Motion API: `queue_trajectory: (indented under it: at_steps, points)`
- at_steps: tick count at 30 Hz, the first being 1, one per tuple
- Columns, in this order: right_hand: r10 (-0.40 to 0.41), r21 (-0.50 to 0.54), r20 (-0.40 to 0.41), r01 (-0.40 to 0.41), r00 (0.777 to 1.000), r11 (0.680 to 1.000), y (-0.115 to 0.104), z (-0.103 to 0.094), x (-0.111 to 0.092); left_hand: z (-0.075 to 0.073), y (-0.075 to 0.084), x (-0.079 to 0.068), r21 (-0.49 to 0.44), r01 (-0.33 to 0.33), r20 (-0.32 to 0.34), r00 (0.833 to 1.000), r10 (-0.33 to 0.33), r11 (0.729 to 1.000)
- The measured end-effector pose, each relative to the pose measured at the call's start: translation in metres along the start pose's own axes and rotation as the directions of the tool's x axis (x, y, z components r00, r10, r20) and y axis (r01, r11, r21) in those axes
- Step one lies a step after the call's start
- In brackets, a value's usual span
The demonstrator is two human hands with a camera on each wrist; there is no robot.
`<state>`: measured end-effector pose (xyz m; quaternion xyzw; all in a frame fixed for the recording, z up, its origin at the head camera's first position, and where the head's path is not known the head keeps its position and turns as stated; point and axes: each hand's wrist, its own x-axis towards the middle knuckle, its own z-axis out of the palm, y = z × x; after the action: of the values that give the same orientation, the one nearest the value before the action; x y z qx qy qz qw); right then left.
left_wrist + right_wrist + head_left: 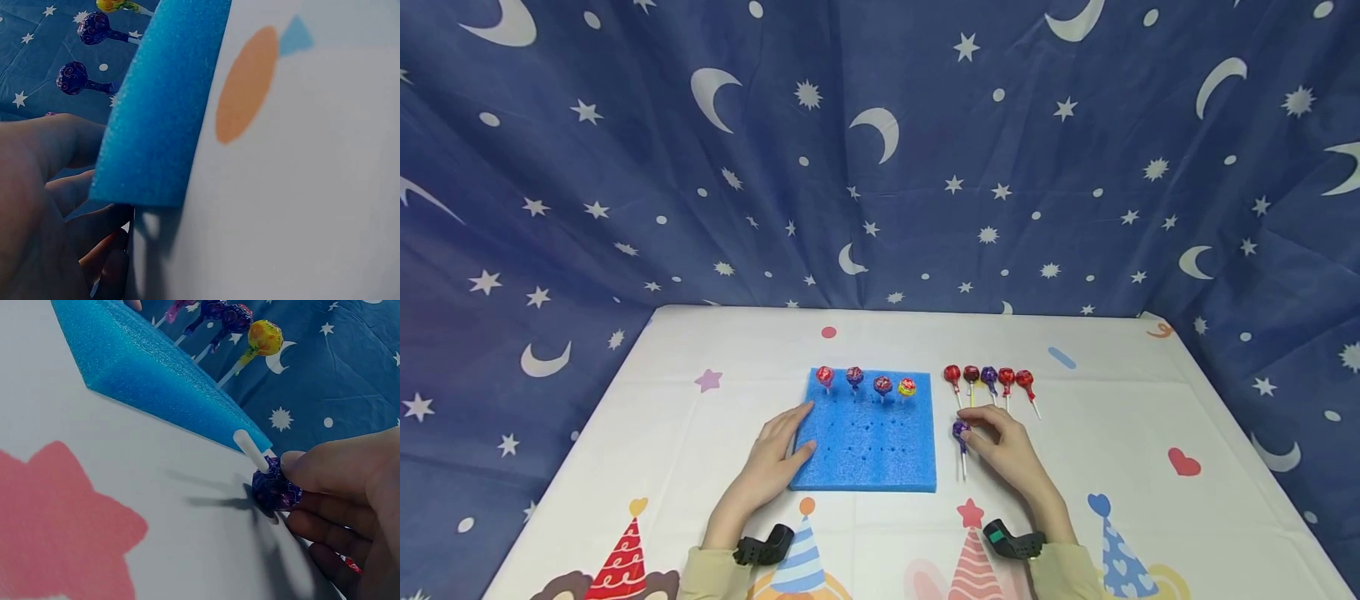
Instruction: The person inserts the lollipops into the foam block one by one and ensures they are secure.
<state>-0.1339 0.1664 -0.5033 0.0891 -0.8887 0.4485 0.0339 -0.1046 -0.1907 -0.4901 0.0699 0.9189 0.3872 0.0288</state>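
Head view — right hand (1006,443) pinches purple lollipop (959,428), narrow gap from blue foam (865,472); left hand (770,456), thumb spread, touches its edge.

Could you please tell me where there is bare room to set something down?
The white tablecloth lies free left of the left hand and right of the right hand, around the printed heart. It is crowded right of the blue foam block: the right hand pinches a purple lollipop there, with five lollipops lying beyond.
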Motion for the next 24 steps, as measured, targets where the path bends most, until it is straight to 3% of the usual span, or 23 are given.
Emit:
queue_trajectory:
  at_steps: [24]
  points:
    - [0.024,-0.011,0.014,-0.024,1.000,1.000,-0.0070,0.0026,-0.0009,0.0004,-0.0003,0.0005,0.006,-0.009,-0.007,1.000,0.009,1.000]
